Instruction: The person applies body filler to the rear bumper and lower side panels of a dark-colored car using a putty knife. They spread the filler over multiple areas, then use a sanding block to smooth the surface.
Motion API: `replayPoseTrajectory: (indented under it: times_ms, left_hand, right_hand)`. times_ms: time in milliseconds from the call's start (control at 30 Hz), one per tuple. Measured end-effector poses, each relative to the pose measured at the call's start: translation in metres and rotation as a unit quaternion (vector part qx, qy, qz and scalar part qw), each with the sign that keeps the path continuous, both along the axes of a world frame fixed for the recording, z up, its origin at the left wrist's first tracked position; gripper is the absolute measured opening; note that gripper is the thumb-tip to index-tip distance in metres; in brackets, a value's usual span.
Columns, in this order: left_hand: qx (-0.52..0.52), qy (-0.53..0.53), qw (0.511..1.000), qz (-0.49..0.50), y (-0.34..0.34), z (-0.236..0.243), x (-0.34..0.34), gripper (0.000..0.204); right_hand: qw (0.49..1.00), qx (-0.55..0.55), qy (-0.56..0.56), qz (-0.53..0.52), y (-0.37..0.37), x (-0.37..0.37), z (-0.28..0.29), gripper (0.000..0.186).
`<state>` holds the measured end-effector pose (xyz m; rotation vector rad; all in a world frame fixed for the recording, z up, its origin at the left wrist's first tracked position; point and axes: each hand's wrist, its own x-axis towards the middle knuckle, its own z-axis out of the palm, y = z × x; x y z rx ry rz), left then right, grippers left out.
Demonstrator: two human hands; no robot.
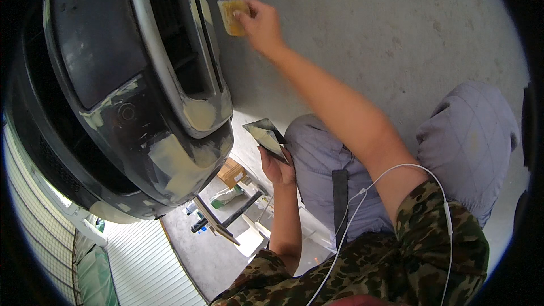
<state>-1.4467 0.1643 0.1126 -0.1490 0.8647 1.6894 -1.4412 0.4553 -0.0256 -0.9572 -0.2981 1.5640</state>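
My right hand [263, 27] pinches a yellowish, flat putty spreader [229, 17] between thumb and fingers, a little to the right of a bumper's far end. My left hand [277, 164] is closed on the lower edge of a dark putty board [277, 150], which carries pale filler [264, 137] and is tilted. The large dark car bumper [102, 34] fills the left side, with cream-coloured filler patches [175, 161] on its near corner and another on its grey trim [199, 114]. The spreader appears apart from the bumper.
Bare grey concrete floor [368, 22] lies on the right, below my bent knees in grey trousers [470, 141]. Under the bumper's near end are a stand [218, 224] and a cardboard box [231, 173]. A white cable [362, 192] hangs across my right arm. A ribbed white panel [141, 260] is at lower left.
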Motion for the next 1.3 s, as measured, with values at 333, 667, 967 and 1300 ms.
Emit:
replayPoseTrajectory:
  times_ms: [333,667,967,1300]
  left_hand:
    - [0.002,-0.006,1.0,-0.01,0.013,-0.001,0.016,0.037]
    - [0.0,0.011,1.0,-0.009,0.013,-0.011,0.011,0.038]
    - [0.003,0.021,1.0,-0.01,0.01,-0.012,-0.011,0.038]
    - [0.019,-0.01,1.0,-0.005,0.013,0.001,-0.012,0.039]
  right_hand:
    - [0.998,0.053,-0.028,0.003,0.085,0.025,-0.028,0.033]
    - [0.982,0.135,-0.127,0.029,0.115,0.013,-0.047,0.036]
    - [0.973,0.154,-0.165,0.052,0.116,-0.011,-0.046,0.036]
    - [0.956,0.21,-0.151,0.137,0.07,0.001,-0.018,0.033]
